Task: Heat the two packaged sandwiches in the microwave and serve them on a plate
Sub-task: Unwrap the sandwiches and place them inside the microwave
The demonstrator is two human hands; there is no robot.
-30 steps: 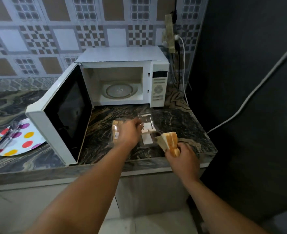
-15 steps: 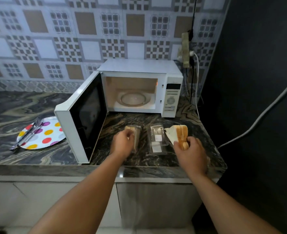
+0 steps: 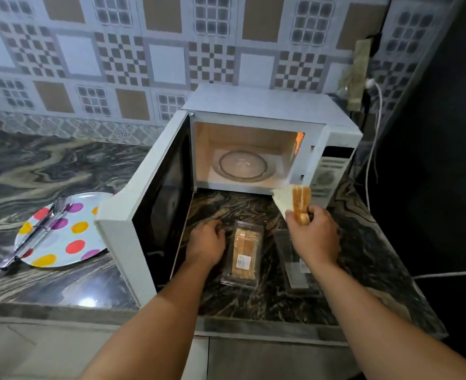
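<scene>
White microwave [image 3: 256, 105], black door glass. Plate [image 3: 62, 237]: pale blue, red/orange/purple/yellow dots. Counter [image 3: 48, 165]: dark swirly marble, grey-beige veins. Wall tiles [image 3: 116, 50]: grey-white, brown squares, checker grids. Sandwich [image 3: 295, 200] tan-white.

Unwrapped sandwich [image 3: 299, 200] in right hand [image 3: 314, 237], before open microwave [image 3: 256, 149].

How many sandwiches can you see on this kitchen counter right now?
2. One bare triangular sandwich is held up in the right hand, in front of the open white microwave. The other, in its clear plastic pack, lies on the dark marbled counter between both hands.
</scene>
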